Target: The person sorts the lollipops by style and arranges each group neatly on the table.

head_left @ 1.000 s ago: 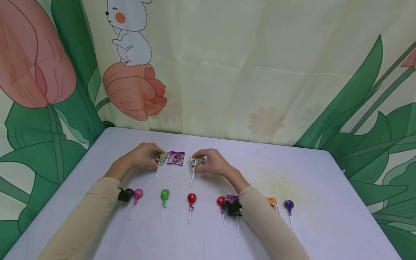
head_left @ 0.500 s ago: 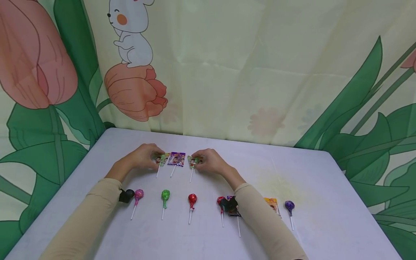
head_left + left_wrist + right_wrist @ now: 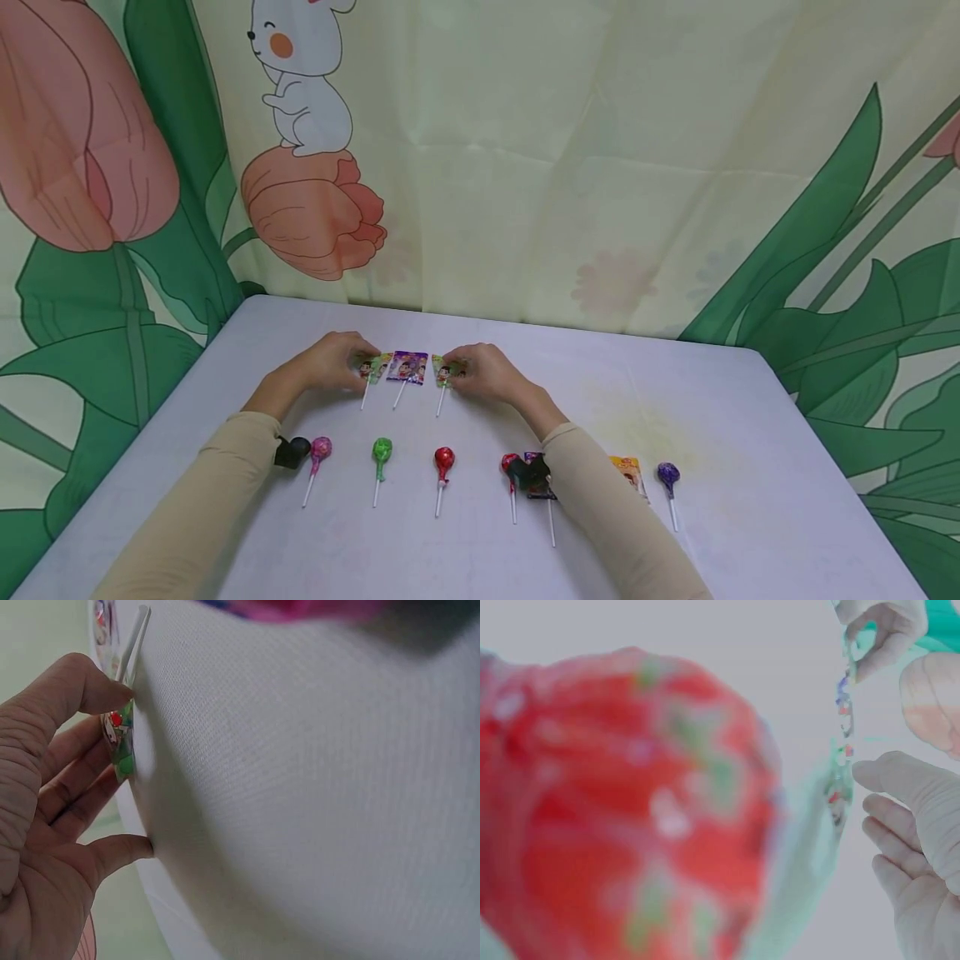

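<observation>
My left hand (image 3: 330,362) grips a flat lollipop in a green wrapper (image 3: 375,367) at the back of the table. Its fingers lie around the wrapper (image 3: 124,742) in the left wrist view. Just right of it lies a lollipop in a purple square wrapper (image 3: 407,367), touched by neither hand. My right hand (image 3: 487,373) pinches another green-wrapped flat lollipop (image 3: 441,372), its white stick pointing toward me. That wrapper (image 3: 838,799) stands edge-on beside the thumb in the right wrist view. The three lie side by side, partly hidden by the hands.
A front row on the white table (image 3: 345,542) holds ball lollipops: pink (image 3: 320,448), green (image 3: 382,450), red (image 3: 444,458), another red (image 3: 510,461) and purple (image 3: 668,475). A purple-wrapped lollipop (image 3: 542,493) and an orange wrapper (image 3: 628,471) lie partly behind the right forearm.
My right hand has shifted its green-wrapped lollipop slightly left and back, closer to the purple-wrapped one. The left hand has stayed in place.
</observation>
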Motion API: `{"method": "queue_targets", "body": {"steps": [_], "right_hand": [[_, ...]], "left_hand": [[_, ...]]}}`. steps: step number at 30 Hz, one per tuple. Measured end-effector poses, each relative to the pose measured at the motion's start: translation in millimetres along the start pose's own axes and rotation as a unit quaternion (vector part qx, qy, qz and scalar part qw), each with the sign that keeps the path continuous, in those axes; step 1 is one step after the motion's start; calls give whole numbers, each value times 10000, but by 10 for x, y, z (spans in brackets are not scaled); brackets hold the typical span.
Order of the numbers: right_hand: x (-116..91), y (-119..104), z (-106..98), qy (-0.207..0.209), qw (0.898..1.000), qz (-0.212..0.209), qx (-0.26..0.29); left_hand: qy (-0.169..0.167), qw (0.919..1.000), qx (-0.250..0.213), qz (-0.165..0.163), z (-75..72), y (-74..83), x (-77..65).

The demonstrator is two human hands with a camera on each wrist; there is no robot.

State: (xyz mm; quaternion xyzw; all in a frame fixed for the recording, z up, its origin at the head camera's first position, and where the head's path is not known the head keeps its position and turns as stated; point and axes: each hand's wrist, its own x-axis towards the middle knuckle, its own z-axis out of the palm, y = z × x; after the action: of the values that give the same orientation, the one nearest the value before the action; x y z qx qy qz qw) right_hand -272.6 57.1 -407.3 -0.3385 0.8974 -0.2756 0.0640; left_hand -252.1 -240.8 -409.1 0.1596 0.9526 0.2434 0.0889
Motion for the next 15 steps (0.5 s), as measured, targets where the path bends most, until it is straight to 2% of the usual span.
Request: {"method": "queue_targets", "body": {"steps": [6,15], "right_hand": [[-127,-73,-97,128,9999,0,103],[-451,-125,-209,382,9989,-29,283]], "left_hand": [[19,10000,35,86,0,-7,-12],[33,9998,14,177,-12,5,-19]]}}
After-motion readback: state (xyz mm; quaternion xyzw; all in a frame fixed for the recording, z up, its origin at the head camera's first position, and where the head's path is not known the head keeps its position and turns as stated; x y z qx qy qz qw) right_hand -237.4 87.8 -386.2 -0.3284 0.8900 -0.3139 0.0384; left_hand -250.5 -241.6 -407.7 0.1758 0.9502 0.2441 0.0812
